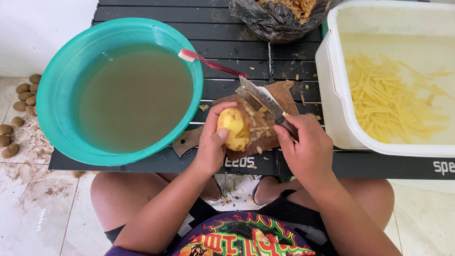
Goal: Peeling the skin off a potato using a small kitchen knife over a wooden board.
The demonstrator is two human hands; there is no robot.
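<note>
Potato (233,128) gripped in left hand (211,142) | right hand (305,147) clenched around knife (265,102)

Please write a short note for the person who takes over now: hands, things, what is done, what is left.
Left hand: holds a mostly peeled potato over the board.
Right hand: holds the knife, blade on the board.
Done: cut strips soak in the white tub; peels lie on the board.
Left: this potato is uncut; unpeeled potatoes lie on the floor.
</note>
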